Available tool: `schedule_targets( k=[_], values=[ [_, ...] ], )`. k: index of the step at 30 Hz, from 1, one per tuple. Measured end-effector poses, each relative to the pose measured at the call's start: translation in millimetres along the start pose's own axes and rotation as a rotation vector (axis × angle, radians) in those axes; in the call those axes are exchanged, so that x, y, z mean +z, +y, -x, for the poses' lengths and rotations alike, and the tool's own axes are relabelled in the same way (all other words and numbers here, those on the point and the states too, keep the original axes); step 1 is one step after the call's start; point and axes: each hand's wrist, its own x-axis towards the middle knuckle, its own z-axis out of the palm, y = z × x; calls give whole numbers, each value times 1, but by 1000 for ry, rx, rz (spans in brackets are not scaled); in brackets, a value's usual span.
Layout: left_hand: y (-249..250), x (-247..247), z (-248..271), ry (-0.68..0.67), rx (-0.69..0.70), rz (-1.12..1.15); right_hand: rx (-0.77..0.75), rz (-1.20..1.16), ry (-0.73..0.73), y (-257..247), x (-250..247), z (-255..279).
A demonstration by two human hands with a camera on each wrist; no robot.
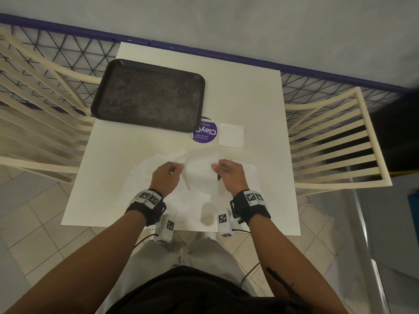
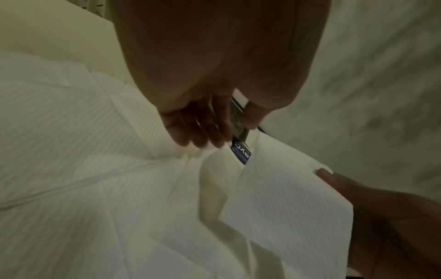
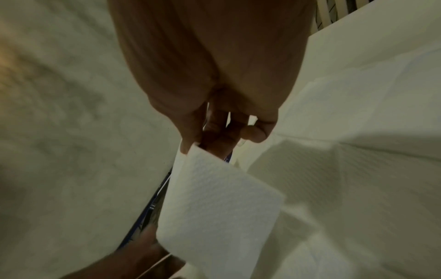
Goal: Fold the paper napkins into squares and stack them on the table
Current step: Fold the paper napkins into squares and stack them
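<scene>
On my far left a cream slatted chair [image 1: 45,114] stands against a black wire fence [image 1: 68,55]. Next comes the white surface [image 1: 249,91], and at its far left corner lies a dark tray [image 1: 148,95], its near right corner overlapping a round purple sticker [image 1: 207,132].

My left hand [image 1: 166,175] is raised over a spread of loose unfolded napkins [image 1: 145,171] — they lie overlapping on the surface beneath my wrist. In the left wrist view my left fingers [image 2: 190,130] are bent downward with their tips at the crumpled paper; whether they truly pinch the sheet I cannot tell, since the head view hides the tips behind my knuckles.

Between my hands is the napkin [image 1: 200,171] I am working on, lifted off the surface and hanging as a tall, partly folded sheet. My right hand [image 1: 229,174] grips its right edge — the right wrist view shows my right fingers [image 3: 190,136] and thumb closed on the top corner of the napkin [image 3: 214,207], which droops below them.

Farther back, just right of the sticker, one folded square napkin [image 1: 231,135] lies flat on the surface, apart from the loose pile. More unfolded paper lies under and beyond my right wrist, and on the far right stands a second cream chair [image 1: 335,141].
</scene>
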Motion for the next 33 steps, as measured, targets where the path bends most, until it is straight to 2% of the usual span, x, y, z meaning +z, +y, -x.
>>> schedule_targets(
  k=[4,8,17,23,27,30,33],
  values=[
    [7,-3,2,-108,6,194,-13,-36,-46,-5,4,2],
    [5,-4,2,-78,42,252,-10,-14,-68,-9,5,1],
    [4,-9,-1,-81,-12,452,-7,-5,-135,-18,2,5],
    [7,-10,1,-81,-30,492,-54,39,-168,-22,4,8],
    [10,-11,1,-71,-91,570,-22,51,-162,-23,3,10],
    [11,-12,2,-79,-116,620,25,-24,-146,-27,3,11],
    [8,-12,1,-61,-99,604,-4,-11,-119,-26,6,11]
  ],
)
